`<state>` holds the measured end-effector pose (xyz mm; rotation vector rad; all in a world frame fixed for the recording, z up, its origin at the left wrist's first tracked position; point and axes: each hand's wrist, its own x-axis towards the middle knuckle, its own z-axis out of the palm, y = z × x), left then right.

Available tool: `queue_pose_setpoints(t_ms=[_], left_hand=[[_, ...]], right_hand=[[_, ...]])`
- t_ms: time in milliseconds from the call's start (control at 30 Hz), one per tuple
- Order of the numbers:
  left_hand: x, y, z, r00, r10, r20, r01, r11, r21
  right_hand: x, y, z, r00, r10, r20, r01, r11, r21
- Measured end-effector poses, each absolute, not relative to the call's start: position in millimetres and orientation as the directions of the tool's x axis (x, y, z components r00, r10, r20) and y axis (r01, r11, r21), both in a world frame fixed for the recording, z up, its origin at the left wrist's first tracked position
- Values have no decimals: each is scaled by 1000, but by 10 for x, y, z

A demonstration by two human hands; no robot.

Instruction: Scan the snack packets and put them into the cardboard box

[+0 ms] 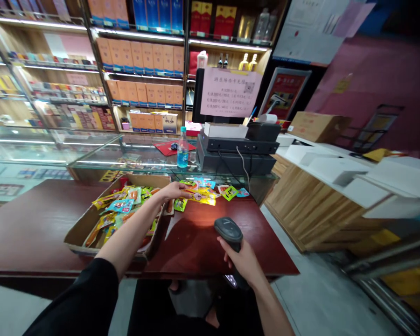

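Observation:
My left hand [175, 191] reaches over the right edge of a cardboard tray [77, 251], its fingers closed on the left end of a yellow snack packet [205, 197]. Beneath and behind that packet lie green, blue and white packets on the dark red table. The tray holds several colourful wrapped snacks [121, 205]. In my right hand [241, 256] is a black handheld scanner [229, 228], its head pointing forward above the table, with my fingers wrapped round its handle. A green packet [230, 192] and a blue one [242, 192] lie toward the table's far right.
The dark red table [35, 224] ends near my lap. Behind it stand a glass counter with a blue-liquid bottle [182, 151], a cash drawer [231, 158] and a monitor bearing a pink sign [230, 93]. To the right is a wooden cabinet [311, 205] with white boxes.

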<state>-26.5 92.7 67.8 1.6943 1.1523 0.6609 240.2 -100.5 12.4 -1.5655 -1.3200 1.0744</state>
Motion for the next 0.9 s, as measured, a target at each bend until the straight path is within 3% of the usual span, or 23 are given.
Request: queue_pose_setpoints(t_ms=[100, 233, 367, 433, 700, 900], left_hand=[[-842, 729, 1018, 367, 930, -20, 482, -171, 859], [-1686, 312, 1323, 255, 961, -109, 558, -54, 828], [-2097, 89, 1331, 18, 996, -92, 581, 65, 811], [-2082, 112, 1257, 6, 998, -58, 610, 42, 791], [-869, 629, 816, 410, 905, -109, 585, -170, 793], [603, 1043, 458, 737, 667, -109, 582, -545, 603]], right_hand=[[2353, -952, 110, 39, 993, -109, 293, -116, -949], [2281, -866, 71, -4, 996, -89, 306, -84, -948], [2201, -783, 52, -48, 995, -83, 302, -64, -951], [2175, -759, 38, -68, 995, -76, 291, -53, -955], [2374, -817, 17, 12, 996, -84, 270, -84, -959], [2764, -944, 60, 172, 974, -150, 242, -189, -952]])
